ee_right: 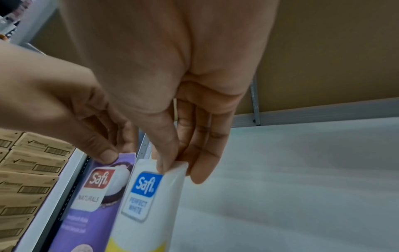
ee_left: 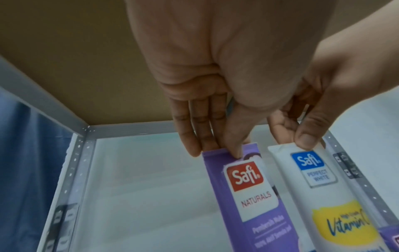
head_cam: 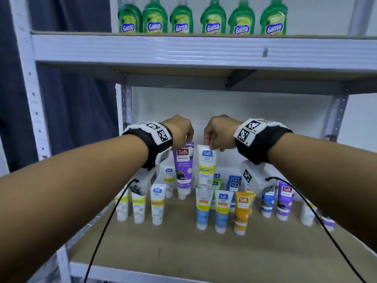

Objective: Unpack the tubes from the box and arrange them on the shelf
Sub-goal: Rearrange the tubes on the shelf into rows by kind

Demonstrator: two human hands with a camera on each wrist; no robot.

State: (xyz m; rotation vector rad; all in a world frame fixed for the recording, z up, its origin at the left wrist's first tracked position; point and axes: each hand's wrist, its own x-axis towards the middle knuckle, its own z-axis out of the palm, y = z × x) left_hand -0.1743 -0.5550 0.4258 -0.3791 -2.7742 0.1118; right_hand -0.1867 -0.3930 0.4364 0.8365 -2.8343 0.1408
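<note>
- Head view shows a grey metal shelf unit (head_cam: 142, 50) with a brown board as the lower shelf (head_cam: 163, 246), and both arms reach over this board.
- On the level above, a row of green Ganso bottles (head_cam: 213, 19) stands side by side.
- At the left edge of the right wrist view, brown cartons with barcodes (ee_right: 32, 170) are stacked beside the shelf post.
- On the lower shelf many Safi tubes stand on their caps: a white-and-yellow group (head_cam: 140, 203) at the left, blue tubes (head_cam: 222, 211) and an orange tube (head_cam: 241, 212) in the middle, purple tubes (head_cam: 284, 201) at the right.
- The left hand (head_cam: 179, 129) is above the middle of the shelf and pinches the flat top seam of a purple tube (head_cam: 183, 168) marked "Safi Naturals"; in the left wrist view the thumb presses the front of the seam and the fingers (ee_left: 194, 129) lie straight behind it.
- The purple tube hangs cap down, and its cap is near the board behind the front rows; I cannot tell if it touches.
- The right hand (head_cam: 220, 131) pinches in the same way the top seam of a white tube (head_cam: 206, 170) marked "Safi Perfect White", with a yellow "Vitamin C" band.
- The white tube hangs just beside the purple one, on its right, with its lower end in front of a blue tube.
- The two hands are close together but apart.
</note>
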